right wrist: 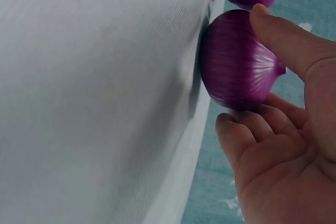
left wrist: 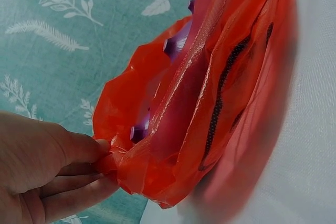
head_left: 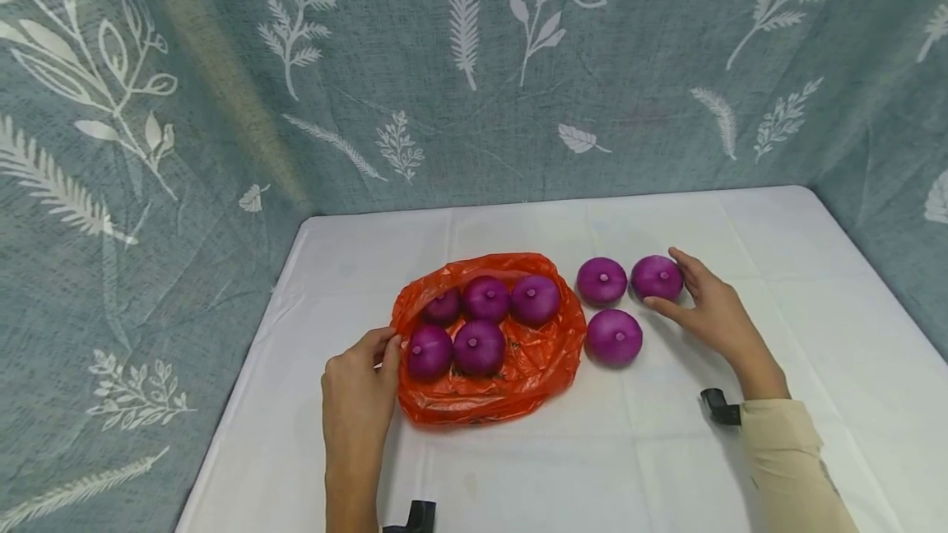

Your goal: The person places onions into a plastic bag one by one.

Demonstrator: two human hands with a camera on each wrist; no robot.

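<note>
Left hand (head_left: 360,393) of mine pinches the rim of a red plastic bag (head_left: 474,411) between thumb and fingertips, at the bag's left edge. Seen from the left wrist, the thin film bunches where I hold it, and dark marks run along the wall. The bag's mouth gapes upward, with five purple onions inside. A back left onion (head_left: 442,311) sits partly under the folded rim; next to it are a back middle onion (head_left: 485,298) and a back right onion (head_left: 536,300). Nearer me, a front left onion (head_left: 429,352) and a front middle onion (head_left: 479,347) sit side by side.

My right hand (head_left: 707,311) is wide about a loose onion (head_left: 657,276), thumb on the near side, fingers toward the far side, palm away from it. Whether I grip it or only have my fingers around it, I cannot tell. It lies to the right of the bag, with a second onion (head_left: 601,281) just beside it and a third onion (head_left: 614,338) nearer me, close by the bag's rim.

White tablecloth (head_left: 555,475) lies beneath everything. A beige sleeve (head_left: 792,459) covers my right forearm, with a black device (head_left: 718,407) at its cuff. Grey-green cloth (head_left: 415,48) printed with white leaves hangs behind.
</note>
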